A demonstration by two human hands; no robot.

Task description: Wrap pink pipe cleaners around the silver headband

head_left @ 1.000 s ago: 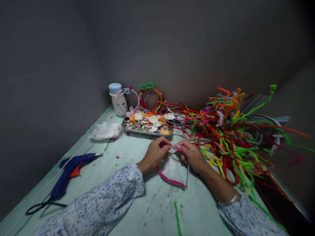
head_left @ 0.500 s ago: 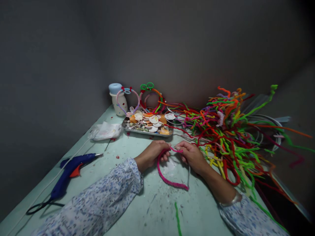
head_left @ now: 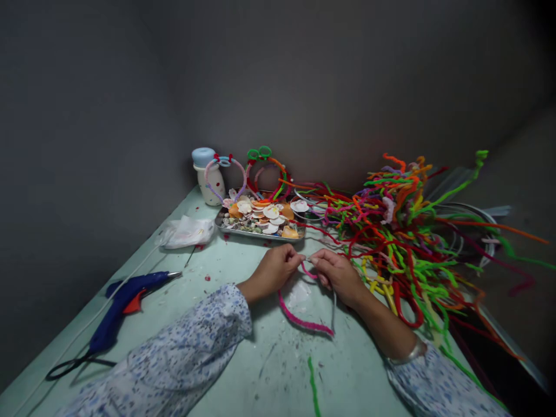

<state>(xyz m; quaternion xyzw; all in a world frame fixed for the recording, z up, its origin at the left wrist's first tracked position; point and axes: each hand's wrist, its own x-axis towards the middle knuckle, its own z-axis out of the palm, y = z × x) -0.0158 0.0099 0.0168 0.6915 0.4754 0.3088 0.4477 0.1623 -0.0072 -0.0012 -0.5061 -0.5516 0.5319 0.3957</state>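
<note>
My left hand (head_left: pixel 274 271) and my right hand (head_left: pixel 336 274) meet at the middle of the pale green table (head_left: pixel 226 347), fingers pinched together. Between them they hold a thin headband (head_left: pixel 332 307) partly wrapped in a pink pipe cleaner (head_left: pixel 299 318). The wrapped part curves from under my left hand down to the band's near end. A short loose pink end sticks out between my fingertips. The bare grey side of the band runs down below my right hand.
A big heap of coloured pipe cleaners (head_left: pixel 403 237) fills the right. A metal tray of shells (head_left: pixel 259 221), finished headbands (head_left: pixel 226 174) and a white bottle (head_left: pixel 207 176) stand at the back. A blue glue gun (head_left: pixel 124 301) and crumpled tissue (head_left: pixel 186 231) lie left.
My left hand swung the pink pipe cleaner out into a loop around the band and pulled it back in toward my right fingertips. The heap and tray stayed put.
</note>
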